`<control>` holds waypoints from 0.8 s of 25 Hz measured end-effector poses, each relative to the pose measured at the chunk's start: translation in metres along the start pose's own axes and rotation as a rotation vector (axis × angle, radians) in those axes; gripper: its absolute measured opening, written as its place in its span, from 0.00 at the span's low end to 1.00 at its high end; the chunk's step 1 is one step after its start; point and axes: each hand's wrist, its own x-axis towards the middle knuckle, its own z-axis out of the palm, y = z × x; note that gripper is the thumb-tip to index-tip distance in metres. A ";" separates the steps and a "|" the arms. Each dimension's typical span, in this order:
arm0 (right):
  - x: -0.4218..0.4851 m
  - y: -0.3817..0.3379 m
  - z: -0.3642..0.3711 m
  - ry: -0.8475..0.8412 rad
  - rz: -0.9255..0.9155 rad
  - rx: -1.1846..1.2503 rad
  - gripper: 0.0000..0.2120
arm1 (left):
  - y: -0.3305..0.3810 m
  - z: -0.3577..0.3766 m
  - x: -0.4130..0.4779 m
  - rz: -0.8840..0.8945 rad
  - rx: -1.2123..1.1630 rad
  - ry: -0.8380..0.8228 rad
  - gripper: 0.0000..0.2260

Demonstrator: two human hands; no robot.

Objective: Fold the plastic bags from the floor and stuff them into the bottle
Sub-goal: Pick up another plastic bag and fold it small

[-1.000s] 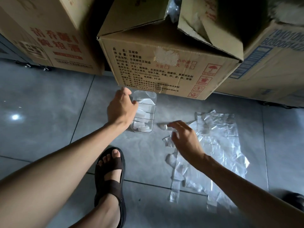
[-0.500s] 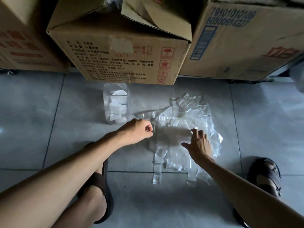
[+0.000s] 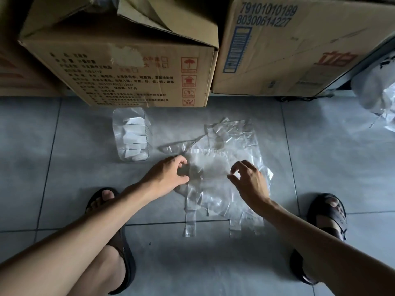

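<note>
While bottle (image 3: 131, 135) stands nearby, left hand (image 3: 166, 174) grip curled at plastic bag (image 3: 215, 167) edge, hold unclear; right hand (image 3: 251, 182) pinches bag

The person is wearing dark brown open-toed sandals. The left sandal (image 3: 127, 266) is showing a strap by the big toe and a thick sole edge. The right sandal (image 3: 320, 212) is showing glossy straps crossing the foot. The left hand (image 3: 168, 174), right hand (image 3: 250, 182) and both forearms are going bare.
</note>
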 end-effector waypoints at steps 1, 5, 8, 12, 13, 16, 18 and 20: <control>-0.003 -0.007 -0.012 0.011 -0.066 0.001 0.06 | 0.008 -0.002 -0.004 0.062 0.051 0.043 0.24; -0.016 -0.047 -0.065 0.040 -0.330 0.015 0.07 | 0.058 -0.027 -0.029 0.184 0.113 0.047 0.36; -0.029 -0.082 -0.121 0.004 -0.381 0.162 0.07 | 0.104 -0.056 -0.060 0.063 -0.123 -0.034 0.31; -0.057 -0.123 -0.210 0.030 -0.451 0.244 0.06 | 0.153 -0.096 -0.115 0.063 -0.343 -0.020 0.16; -0.065 -0.133 -0.231 0.034 -0.471 0.248 0.06 | 0.167 -0.105 -0.131 0.075 -0.408 -0.027 0.14; -0.094 -0.159 -0.297 0.114 -0.486 0.290 0.05 | 0.214 -0.127 -0.188 0.170 -0.530 0.012 0.09; -0.111 -0.171 -0.334 0.144 -0.451 0.348 0.06 | 0.238 -0.136 -0.217 0.250 -0.596 0.073 0.09; -0.123 -0.177 -0.363 0.250 -0.415 0.394 0.09 | 0.254 -0.144 -0.237 0.316 -0.635 0.179 0.12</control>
